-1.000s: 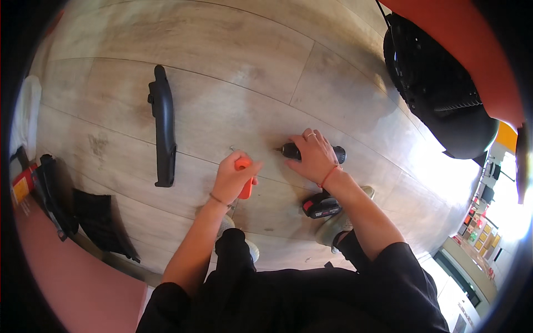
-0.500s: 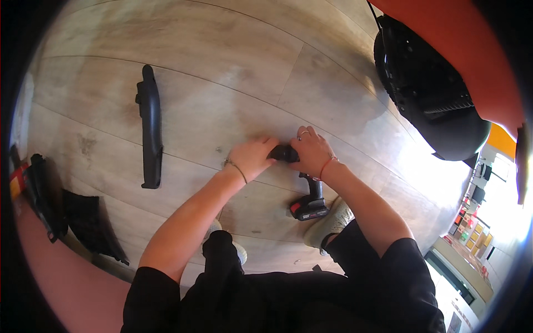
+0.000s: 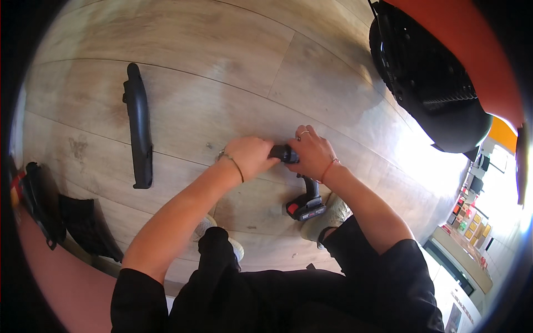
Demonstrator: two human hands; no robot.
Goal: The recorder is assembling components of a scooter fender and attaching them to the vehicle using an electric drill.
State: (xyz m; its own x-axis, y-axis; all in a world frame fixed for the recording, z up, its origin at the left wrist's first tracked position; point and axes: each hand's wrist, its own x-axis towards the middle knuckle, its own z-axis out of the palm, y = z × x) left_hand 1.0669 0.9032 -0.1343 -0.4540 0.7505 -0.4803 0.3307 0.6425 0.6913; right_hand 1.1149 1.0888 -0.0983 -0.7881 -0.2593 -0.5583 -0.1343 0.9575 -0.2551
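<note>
My left hand (image 3: 247, 156) closes round the front end of a black cordless drill (image 3: 285, 154). My right hand (image 3: 312, 152) grips the drill's body from the right, thumb toward me. The drill's handle and red-and-black battery (image 3: 304, 208) extend downward, between the hands and my right shoe (image 3: 325, 223). A long black plastic part (image 3: 139, 125) lies on the wooden floor to the left. Both palms and most of what is under the fingers are hidden.
An orange body with black wheel and parts (image 3: 427, 89) fills the upper right. Black panels (image 3: 89, 225) lie at lower left beside a pink surface (image 3: 72, 283). A bright area with small coloured boxes (image 3: 474, 225) shows far right.
My left hand, earlier holding an orange object, has moved up and right onto the drill's front end; that object no longer shows. My right hand still grips the drill.
</note>
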